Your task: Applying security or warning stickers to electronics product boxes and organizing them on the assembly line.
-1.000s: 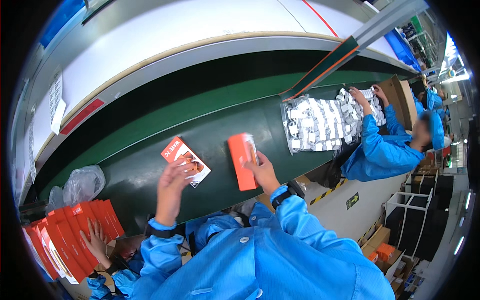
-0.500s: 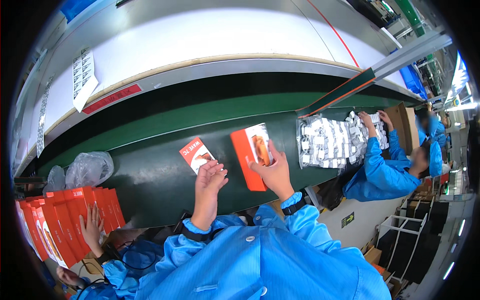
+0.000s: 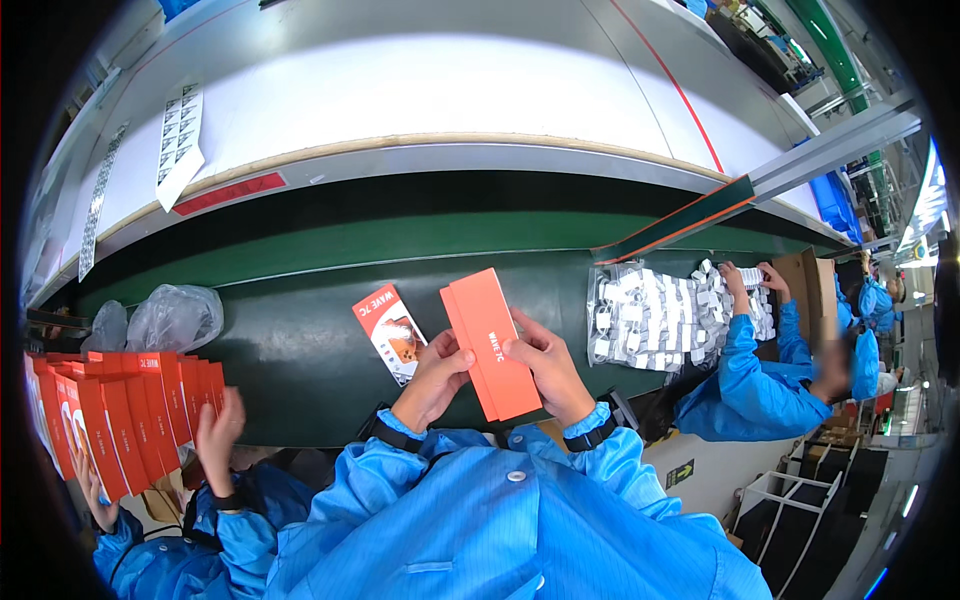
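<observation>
Both hands now hold the orange box (image 3: 490, 343); white-fronted box (image 3: 390, 332) released.

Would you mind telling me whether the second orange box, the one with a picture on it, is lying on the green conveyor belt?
Yes, the pictured orange box lies flat on the green belt, just beyond the left hand.

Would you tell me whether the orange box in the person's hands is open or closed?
Closed, as far as visible: the orange box shows flat, unbroken faces with no raised flap, held between the left hand and right hand.
</observation>
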`<action>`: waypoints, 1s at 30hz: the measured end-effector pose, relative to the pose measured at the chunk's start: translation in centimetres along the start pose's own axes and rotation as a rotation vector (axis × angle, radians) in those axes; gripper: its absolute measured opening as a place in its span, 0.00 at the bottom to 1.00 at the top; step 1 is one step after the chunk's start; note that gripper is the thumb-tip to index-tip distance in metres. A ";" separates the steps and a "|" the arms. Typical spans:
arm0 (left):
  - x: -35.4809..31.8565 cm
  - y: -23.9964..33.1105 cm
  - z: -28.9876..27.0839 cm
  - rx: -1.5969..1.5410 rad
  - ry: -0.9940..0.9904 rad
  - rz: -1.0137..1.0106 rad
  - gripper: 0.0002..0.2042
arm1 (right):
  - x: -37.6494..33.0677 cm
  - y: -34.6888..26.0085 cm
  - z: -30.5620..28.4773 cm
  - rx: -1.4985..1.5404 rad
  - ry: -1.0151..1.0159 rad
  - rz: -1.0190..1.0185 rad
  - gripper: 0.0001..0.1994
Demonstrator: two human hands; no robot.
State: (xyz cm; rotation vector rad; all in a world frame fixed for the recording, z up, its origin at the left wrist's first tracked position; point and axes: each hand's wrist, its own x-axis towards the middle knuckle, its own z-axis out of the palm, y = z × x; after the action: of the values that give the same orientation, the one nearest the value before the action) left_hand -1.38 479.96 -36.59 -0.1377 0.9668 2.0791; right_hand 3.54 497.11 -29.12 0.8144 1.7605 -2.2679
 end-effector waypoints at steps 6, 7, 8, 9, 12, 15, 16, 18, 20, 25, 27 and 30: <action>2.6 -1.2 2.1 -0.155 0.002 0.094 0.30 | 0.2 -0.2 -1.5 0.019 0.174 -0.151 0.32; 3.2 -1.5 2.4 -0.125 -0.017 0.110 0.30 | 0.1 0.0 -2.1 0.022 0.164 -0.147 0.32; 3.6 -1.7 2.5 -0.095 -0.033 0.128 0.29 | 0.1 0.3 -2.9 0.018 0.250 -0.225 0.33; 3.9 -2.0 2.2 -0.091 -0.018 0.134 0.29 | 0.1 0.7 -3.7 0.015 0.334 -0.302 0.34; 3.8 -1.3 1.9 -0.259 0.174 0.160 0.30 | 1.4 -0.1 -9.0 0.224 0.372 -0.251 0.30; 3.2 -1.4 1.2 -0.340 0.211 0.245 0.30 | 3.7 0.8 -13.0 0.189 0.280 -0.173 0.25; 3.1 -1.2 1.8 -0.343 0.229 0.259 0.30 | 3.9 1.0 -13.0 0.186 0.260 -0.163 0.25; 2.8 -1.0 3.3 -0.324 0.208 0.249 0.27 | 3.9 1.2 -12.7 0.491 0.091 -0.042 0.24; 2.8 -0.6 6.0 -0.219 0.193 0.278 0.27 | 3.8 2.7 -12.7 0.418 -0.071 -0.035 0.26; 3.1 -1.8 15.7 0.715 0.621 0.802 0.53 | 3.8 2.7 -11.5 0.466 -0.232 -0.150 0.31; 3.2 -2.9 16.4 0.823 0.631 0.864 0.57 | 3.7 2.6 -11.9 0.503 -0.293 -0.151 0.32; 2.9 -3.2 16.5 0.828 0.651 0.896 0.58 | 3.6 1.9 -11.7 0.529 -0.374 -0.159 0.34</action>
State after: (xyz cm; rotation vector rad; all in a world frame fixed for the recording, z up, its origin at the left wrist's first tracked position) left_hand 2.74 494.23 -28.12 0.0857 2.5771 2.1876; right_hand 5.08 508.17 -34.39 0.2814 1.1120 -2.8112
